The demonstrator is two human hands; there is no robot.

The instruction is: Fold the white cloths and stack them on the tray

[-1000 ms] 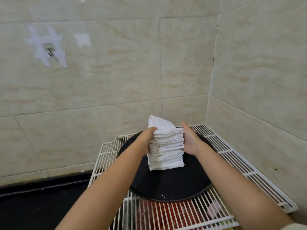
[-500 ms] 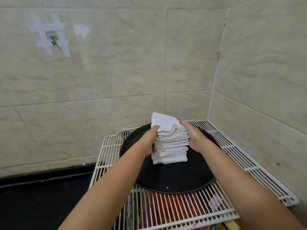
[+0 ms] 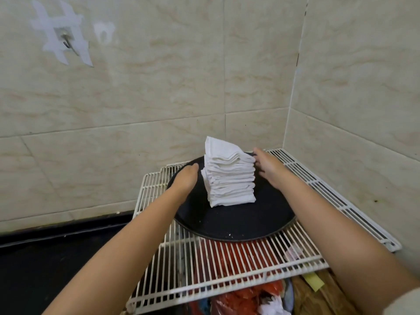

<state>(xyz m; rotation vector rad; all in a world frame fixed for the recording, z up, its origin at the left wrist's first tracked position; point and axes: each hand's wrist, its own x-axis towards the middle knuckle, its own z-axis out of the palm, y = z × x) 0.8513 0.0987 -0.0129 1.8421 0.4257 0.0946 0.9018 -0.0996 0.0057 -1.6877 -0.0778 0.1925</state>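
Covering most of the view, the tiled wall (image 3: pixel 159 98) meets a second tiled face in a corner at about 1 o'clock, with a taped metal hook (image 3: pixel 66 39) at 10 o'clock. Below it, a white wire rack (image 3: pixel 227 264) spreads from centre toward 5 o'clock, red items showing under its bars. On the rack sits the round black tray (image 3: pixel 231 221), and on the tray's far half stands the stack of folded white cloths (image 3: pixel 229 176), its top cloth tilted up. The left hand (image 3: pixel 185 179) hangs just beside the stack at its 9 o'clock, fingers relaxed, gripping nothing. The right hand (image 3: pixel 269 168) is at 3 o'clock, straight fingertips touching the stack's side.
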